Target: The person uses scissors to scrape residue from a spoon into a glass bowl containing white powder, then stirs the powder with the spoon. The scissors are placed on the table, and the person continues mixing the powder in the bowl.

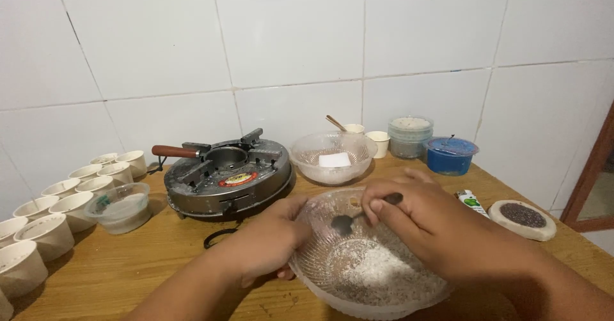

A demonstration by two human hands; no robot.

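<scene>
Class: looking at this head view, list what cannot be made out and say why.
- Spoon handle: covered by right hand.
- Glass bowl bottom edge: cut off by frame.
- Left hand fingertips: behind bowl rim.
- Contents of white cups: angle too shallow.

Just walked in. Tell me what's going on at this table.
A person is working over a clear glass bowl of white powder at the near edge of a wooden table. The left hand steadies the bowl's rim, while the right hand holds a dark spoon dipped inside it. Behind sits a round metal burner with a wooden handle, and rows of small white cups line the left side. A second glass bowl stands further back.
</scene>
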